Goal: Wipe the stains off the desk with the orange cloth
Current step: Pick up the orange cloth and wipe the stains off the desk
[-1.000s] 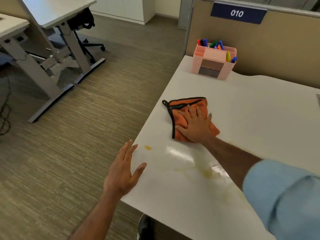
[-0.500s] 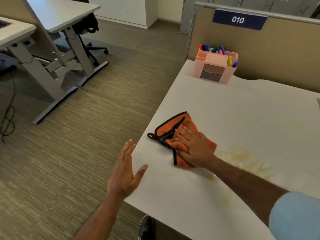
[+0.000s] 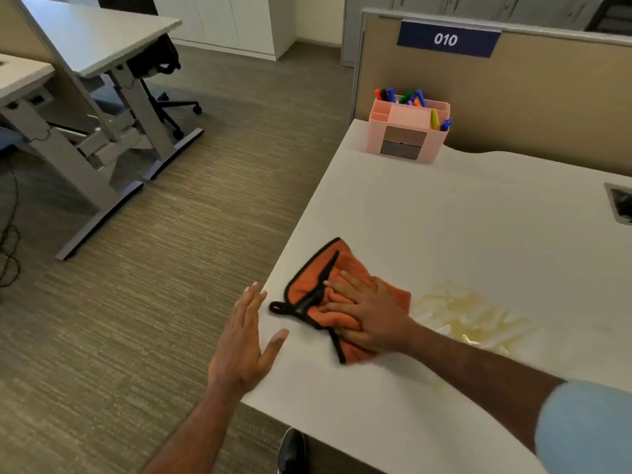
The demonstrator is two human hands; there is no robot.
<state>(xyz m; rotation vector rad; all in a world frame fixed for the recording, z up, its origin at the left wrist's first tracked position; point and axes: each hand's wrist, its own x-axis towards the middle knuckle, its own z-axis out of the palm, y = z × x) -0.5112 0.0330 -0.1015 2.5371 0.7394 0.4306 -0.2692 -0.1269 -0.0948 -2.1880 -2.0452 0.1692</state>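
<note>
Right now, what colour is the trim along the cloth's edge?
Black, with a black hanging loop, bordering the orange cloth under the right hand. Head view, the only one.

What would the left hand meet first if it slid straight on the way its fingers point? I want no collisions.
Probably nothing: the left hand points along the desk edge, passing left of the orange cloth; depth is unclear.
</note>
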